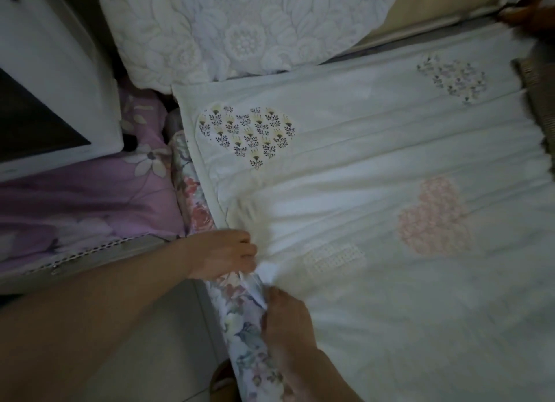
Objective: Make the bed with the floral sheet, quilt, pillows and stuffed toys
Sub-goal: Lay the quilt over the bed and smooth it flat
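At near edge, quilt (375,167) pinched in left grip (223,253), right grip (285,319).

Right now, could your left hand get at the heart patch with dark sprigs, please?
Probably yes: only open quilt lies between the left hand and that heart patch. The hand grips the quilt's edge, though, so it would have to let go first.

We log the quilt (375,167) as matt white cloth, ribbed with stitching, with printed heart patches. Floral sheet (249,335), lower centre: smooth printed cloth. Pillow (240,26), top: white cloth with raised flower relief. At left we note matt purple cloth (90,203) and a metal-looking perforated strip (90,251).
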Motion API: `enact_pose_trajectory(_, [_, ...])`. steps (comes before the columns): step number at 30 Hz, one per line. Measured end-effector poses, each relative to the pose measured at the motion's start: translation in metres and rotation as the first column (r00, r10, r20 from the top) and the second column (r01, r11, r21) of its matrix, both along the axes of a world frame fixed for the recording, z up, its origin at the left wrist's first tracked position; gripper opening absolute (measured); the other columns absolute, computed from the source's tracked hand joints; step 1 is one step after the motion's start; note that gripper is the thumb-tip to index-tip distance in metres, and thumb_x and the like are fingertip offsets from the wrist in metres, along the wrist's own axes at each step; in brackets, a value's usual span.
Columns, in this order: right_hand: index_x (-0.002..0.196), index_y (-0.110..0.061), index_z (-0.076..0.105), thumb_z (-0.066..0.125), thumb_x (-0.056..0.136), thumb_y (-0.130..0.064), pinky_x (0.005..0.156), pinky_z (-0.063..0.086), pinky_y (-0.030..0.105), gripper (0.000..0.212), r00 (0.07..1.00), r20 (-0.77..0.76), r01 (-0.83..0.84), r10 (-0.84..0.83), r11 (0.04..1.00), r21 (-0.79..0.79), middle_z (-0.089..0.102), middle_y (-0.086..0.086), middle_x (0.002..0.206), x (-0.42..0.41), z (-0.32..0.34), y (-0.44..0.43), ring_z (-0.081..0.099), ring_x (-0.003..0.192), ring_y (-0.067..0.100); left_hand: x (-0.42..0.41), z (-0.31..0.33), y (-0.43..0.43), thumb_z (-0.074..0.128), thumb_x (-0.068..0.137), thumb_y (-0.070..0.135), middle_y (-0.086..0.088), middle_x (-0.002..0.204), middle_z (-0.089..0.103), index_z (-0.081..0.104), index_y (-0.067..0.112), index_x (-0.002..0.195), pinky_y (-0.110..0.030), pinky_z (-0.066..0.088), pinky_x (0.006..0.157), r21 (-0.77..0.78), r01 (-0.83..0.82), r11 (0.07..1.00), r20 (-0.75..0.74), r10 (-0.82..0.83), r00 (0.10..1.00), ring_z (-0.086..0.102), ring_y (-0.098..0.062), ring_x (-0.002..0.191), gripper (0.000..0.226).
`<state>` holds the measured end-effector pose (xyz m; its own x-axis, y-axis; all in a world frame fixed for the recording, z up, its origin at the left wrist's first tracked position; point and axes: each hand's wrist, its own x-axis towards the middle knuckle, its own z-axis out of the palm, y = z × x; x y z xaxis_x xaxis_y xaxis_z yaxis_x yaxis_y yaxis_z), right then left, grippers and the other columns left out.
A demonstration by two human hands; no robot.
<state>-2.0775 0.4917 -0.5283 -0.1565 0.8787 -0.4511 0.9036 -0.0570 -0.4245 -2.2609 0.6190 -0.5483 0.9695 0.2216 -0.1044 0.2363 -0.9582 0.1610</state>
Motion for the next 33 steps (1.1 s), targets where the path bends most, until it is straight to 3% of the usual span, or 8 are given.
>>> enact_pose_trajectory(6, [0.126,-0.006,0.053,0.048,0.098,-0.016,0.096,0.037,0.028,0.03,0.972,-0.207,-0.152,0.113,0.971,-0.183,0.057,0.013,0.126,-0.009,-0.002,-0.041,0.053,0.118,0.029,0.002,-0.007,-0.037,0.084,0.055,0.008,0.008,0.062,0.056,0.055,0.022,0.05,-0.016,0.042,0.051,-0.013,-0.047,0.999,-0.213,0.043,0.976,0.053,-0.009,0.061,0.033])
enact_pose_trajectory(11, [0.14,-0.018,0.045,0.054,0.095,-0.017,0.105,0.037,0.024,0.045,0.927,-0.373,0.048,-0.036,0.999,0.022,0.05,0.003,0.134,0.014,0.005,-0.064,0.049,0.121,0.018,0.051,0.027,-0.059,0.052,0.09,-0.005,-0.012,0.119,0.056,0.063,0.0,0.109,-0.034,0.045,0.082,0.078,-0.375,0.924,-0.612,0.341,0.713,0.048,-0.03,0.114,0.022])
enact_pose_trajectory(14, [0.108,-0.014,0.063,0.056,0.086,-0.031,0.08,0.048,0.025,0.028,0.891,-0.402,0.329,-0.209,0.909,0.256,0.06,0.0,0.102,0.047,0.017,-0.088,0.058,0.092,0.016,0.074,0.045,-0.085,0.09,0.042,0.006,-0.009,0.076,0.061,0.069,0.005,0.065,-0.028,0.039,0.052,0.225,-0.373,0.9,-0.362,0.432,0.826,0.06,-0.028,0.073,0.031])
enact_pose_trajectory(17, [0.096,-0.012,0.06,0.054,0.079,-0.022,0.073,0.043,0.03,0.021,0.934,-0.087,0.357,-0.347,0.898,0.259,0.061,0.005,0.096,0.093,0.027,-0.112,0.061,0.092,0.027,0.101,0.051,-0.119,0.086,0.027,0.004,-0.003,0.063,0.053,0.06,0.014,0.06,-0.025,0.035,0.043,0.164,-0.357,0.92,-0.116,0.377,0.919,0.053,-0.02,0.056,0.043])
enact_pose_trajectory(20, [0.121,-0.019,0.056,0.057,0.09,-0.032,0.094,0.043,0.033,0.033,0.904,0.401,0.2,-0.146,0.975,-0.098,0.056,0.003,0.125,0.139,0.033,-0.163,0.052,0.118,0.024,0.134,0.048,-0.182,0.081,0.047,0.0,-0.005,0.073,0.055,0.058,0.011,0.072,-0.023,0.039,0.049,-0.117,-0.166,0.979,-0.028,0.163,0.986,0.053,-0.021,0.062,0.036])
enact_pose_trajectory(26, [0.142,-0.028,0.043,0.057,0.089,-0.039,0.105,0.036,0.036,0.056,0.946,0.314,-0.033,0.081,0.987,-0.156,0.044,0.005,0.139,0.172,0.041,-0.227,0.045,0.127,0.027,0.2,0.042,-0.277,0.061,0.091,0.035,-0.011,0.121,0.049,0.056,0.01,0.124,-0.043,0.046,0.092,-0.219,-0.117,0.969,-0.421,0.014,0.907,0.047,-0.03,0.107,0.042])
enact_pose_trajectory(31, [0.106,-0.018,0.071,0.074,0.076,-0.037,0.099,0.043,0.041,0.036,0.898,0.404,-0.163,0.173,0.985,-0.059,0.065,0.007,0.111,0.182,0.028,-0.257,0.058,0.11,0.027,0.216,0.026,-0.314,0.084,0.065,0.028,0.003,0.083,0.068,0.074,0.02,0.076,-0.021,0.044,0.062,-0.098,-0.157,0.983,-0.478,0.092,0.873,0.054,-0.005,0.062,0.016])
enact_pose_trajectory(33, [0.067,-0.021,0.074,0.092,0.036,-0.03,0.068,0.055,0.032,0.037,0.916,0.367,-0.163,0.163,0.986,-0.03,0.068,-0.001,0.071,0.182,0.021,-0.267,0.068,0.069,0.022,0.212,0.027,-0.316,0.083,0.071,0.022,-0.002,0.096,0.072,0.076,0.011,0.088,-0.021,0.048,0.078,-0.122,-0.189,0.974,-0.59,0.082,0.803,0.067,-0.012,0.084,0.022])
